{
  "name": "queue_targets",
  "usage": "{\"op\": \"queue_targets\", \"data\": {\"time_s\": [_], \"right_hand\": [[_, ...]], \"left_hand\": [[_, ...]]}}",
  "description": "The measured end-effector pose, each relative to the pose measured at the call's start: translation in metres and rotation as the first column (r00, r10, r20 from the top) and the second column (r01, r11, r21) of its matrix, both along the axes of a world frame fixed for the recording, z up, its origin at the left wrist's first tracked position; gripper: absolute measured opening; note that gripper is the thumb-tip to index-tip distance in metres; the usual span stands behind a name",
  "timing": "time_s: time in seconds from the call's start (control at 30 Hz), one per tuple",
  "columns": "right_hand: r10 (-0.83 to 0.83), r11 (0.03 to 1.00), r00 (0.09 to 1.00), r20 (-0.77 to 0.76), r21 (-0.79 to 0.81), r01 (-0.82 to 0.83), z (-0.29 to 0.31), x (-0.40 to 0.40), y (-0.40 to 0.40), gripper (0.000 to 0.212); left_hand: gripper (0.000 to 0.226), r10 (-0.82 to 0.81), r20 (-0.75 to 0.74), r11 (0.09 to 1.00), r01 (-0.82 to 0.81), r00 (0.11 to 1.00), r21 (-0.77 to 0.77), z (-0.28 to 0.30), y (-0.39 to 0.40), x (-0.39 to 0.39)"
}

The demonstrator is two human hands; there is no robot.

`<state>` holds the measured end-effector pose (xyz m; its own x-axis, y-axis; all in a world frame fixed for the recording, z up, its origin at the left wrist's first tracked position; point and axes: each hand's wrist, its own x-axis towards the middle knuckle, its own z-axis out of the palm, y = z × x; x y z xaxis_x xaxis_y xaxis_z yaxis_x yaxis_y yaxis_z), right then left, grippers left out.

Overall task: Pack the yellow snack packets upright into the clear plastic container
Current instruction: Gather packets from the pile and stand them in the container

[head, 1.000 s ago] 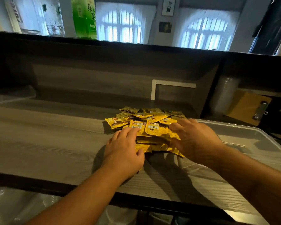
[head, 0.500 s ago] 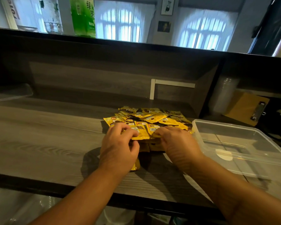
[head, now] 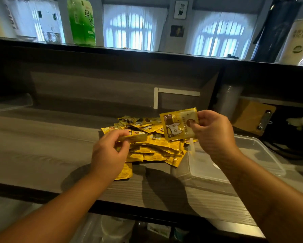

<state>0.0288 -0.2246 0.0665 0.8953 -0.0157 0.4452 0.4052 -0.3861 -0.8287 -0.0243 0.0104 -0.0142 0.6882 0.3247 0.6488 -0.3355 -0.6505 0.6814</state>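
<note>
A loose pile of yellow snack packets (head: pixel 152 146) lay flat and overlapping on the grey wood-grain bench (head: pixel 33 155), and served as the landmark for the rest. Above the pile's right side, the right hand (head: pixel 212 135) pinched one packet (head: pixel 178 124) by its right edge between thumb and fingers, held clear of the heap, roughly upright and face toward the camera, its printed cat picture showing. Over the pile's left edge, the left hand (head: pixel 110 153) gripped a second packet (head: pixel 136 137) with curled fingers, seen nearly edge-on and lying almost level just above the heap. One more packet (head: pixel 124 172) stuck out from under the left hand at the near side of the pile. Just right of the pile, touching its corner, stood the clear plastic container (head: pixel 262 155), low and rectangular; no packets showed in the part of it in view. Behind the pile, a white bracket (head: pixel 166 95) was fixed to the back panel. Far right of the pile leaned a brown clipboard (head: pixel 252 116). On the shelf above and left of the pile stood a green bottle (head: pixel 81 20).
</note>
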Motion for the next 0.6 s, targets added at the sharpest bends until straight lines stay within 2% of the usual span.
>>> {"op": "queue_targets", "data": {"time_s": [0.07, 0.13, 0.23, 0.3, 0.43, 0.5, 0.6], "right_hand": [[0.023, 0.989, 0.997, -0.075, 0.149, -0.012, 0.005, -0.001, -0.019, 0.018], [0.009, 0.973, 0.993, -0.119, 0.231, 0.018, 0.006, 0.0, -0.039, 0.016], [-0.022, 0.949, 0.987, -0.16, 0.308, 0.071, 0.004, 0.001, -0.068, 0.013], [-0.078, 0.943, 0.984, -0.16, 0.308, 0.124, 0.002, 0.002, -0.086, 0.014], [-0.162, 0.934, 0.975, -0.15, 0.296, 0.201, -0.003, 0.003, -0.116, 0.018], [-0.188, 0.925, 0.969, -0.164, 0.301, 0.23, -0.004, 0.004, -0.132, 0.016], [-0.195, 0.92, 0.964, -0.18, 0.306, 0.243, -0.006, 0.004, -0.15, 0.017]], "left_hand": [[0.033, 0.019, -0.04, 0.987, -0.025, 0.999, -0.157, 0.011, -0.011, 0.002], [0.03, 0.024, -0.058, 0.96, -0.039, 0.998, -0.278, 0.024, -0.026, 0.006], [0.022, -0.1, -0.096, 0.846, 0.033, 0.99, -0.532, 0.045, -0.054, 0.013], [0.023, -0.181, -0.101, 0.771, 0.078, 0.978, -0.632, 0.056, -0.075, 0.02], [0.017, -0.281, -0.122, 0.694, 0.114, 0.952, -0.711, 0.074, -0.117, 0.038], [0.013, -0.318, -0.134, 0.702, 0.138, 0.939, -0.699, 0.079, -0.138, 0.049], [0.011, -0.333, -0.171, 0.768, 0.162, 0.927, -0.62, 0.084, -0.162, 0.067]]}}
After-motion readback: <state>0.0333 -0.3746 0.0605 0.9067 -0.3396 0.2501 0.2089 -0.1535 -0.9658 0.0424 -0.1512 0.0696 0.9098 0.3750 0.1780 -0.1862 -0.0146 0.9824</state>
